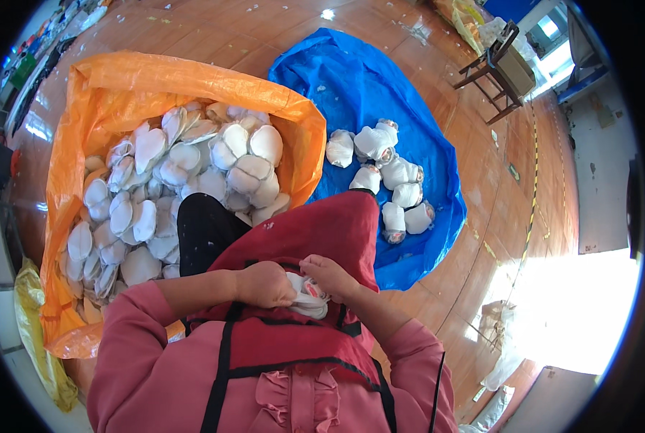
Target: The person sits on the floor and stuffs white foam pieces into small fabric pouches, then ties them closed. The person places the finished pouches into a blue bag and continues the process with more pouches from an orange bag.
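Over my lap, on a dark red apron (301, 231), I hold a small white cloth piece (309, 306) with a reddish patch in its middle. My left hand (266, 284) is closed in a fist at its left side. My right hand (329, 277) pinches its upper right part, with the fingers curled. The exact kind of the piece is hard to make out, since my hands cover part of it. Beyond my left knee, a large orange sack (192, 72) lies open, full of off-white oval padded pieces (181, 166).
A blue sheet or sack (337, 68) is spread ahead to the right, with several rounded white bundles (398, 173) on it. A wooden chair (503, 72) stands at the far right on the tiled floor (474, 180). A yellow bag (37, 335) lies at the left.
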Tool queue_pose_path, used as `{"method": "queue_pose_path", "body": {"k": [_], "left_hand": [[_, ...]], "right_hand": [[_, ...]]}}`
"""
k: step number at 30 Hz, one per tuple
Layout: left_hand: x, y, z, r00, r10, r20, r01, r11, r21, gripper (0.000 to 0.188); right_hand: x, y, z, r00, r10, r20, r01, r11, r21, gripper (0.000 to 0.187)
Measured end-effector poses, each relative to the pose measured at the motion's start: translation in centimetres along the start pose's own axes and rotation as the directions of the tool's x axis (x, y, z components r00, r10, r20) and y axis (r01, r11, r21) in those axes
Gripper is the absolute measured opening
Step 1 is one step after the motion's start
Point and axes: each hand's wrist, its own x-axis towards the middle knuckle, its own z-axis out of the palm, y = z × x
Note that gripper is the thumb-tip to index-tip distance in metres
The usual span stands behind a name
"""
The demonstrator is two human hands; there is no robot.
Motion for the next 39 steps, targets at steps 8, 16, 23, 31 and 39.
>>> {"method": "queue_pose_path", "body": {"k": [8,16,23,31,39], "left_hand": [[-0.6,-0.9,1.3,0.998,-0.02,-0.059,0.015,0.997,-0.075,0.026],[-2.1,-2.2,2.2,0.946,-0.288,-0.149,0.204,0.885,-0.42,0.026],[-3.8,-1.7,1.9,0.841,-0.539,0.042,0.349,0.482,-0.804,0.026],[-3.8,-0.8,1.2,0.813,-0.577,0.082,0.348,0.368,-0.862,0.027],[-4.0,-1.2,1.5,0.92,-0.39,-0.032,0.344,0.845,-0.409,0.027]], "right_hand": [[0.7,1.7,-0.7,0.99,0.138,0.033,-0.14,0.985,0.099,0.02],[0.0,-0.7,-3.4,0.814,-0.508,0.283,0.58,0.736,-0.348,0.032],[-1.4,-1.2,-3.8,0.81,-0.382,0.445,0.449,0.892,-0.052,0.053],[-0.2,0.9,-2.3,0.819,-0.493,0.292,0.554,0.811,-0.186,0.051],[1.4,3.2,0.3,0.886,-0.455,0.092,0.456,0.89,0.009,0.037]]}}
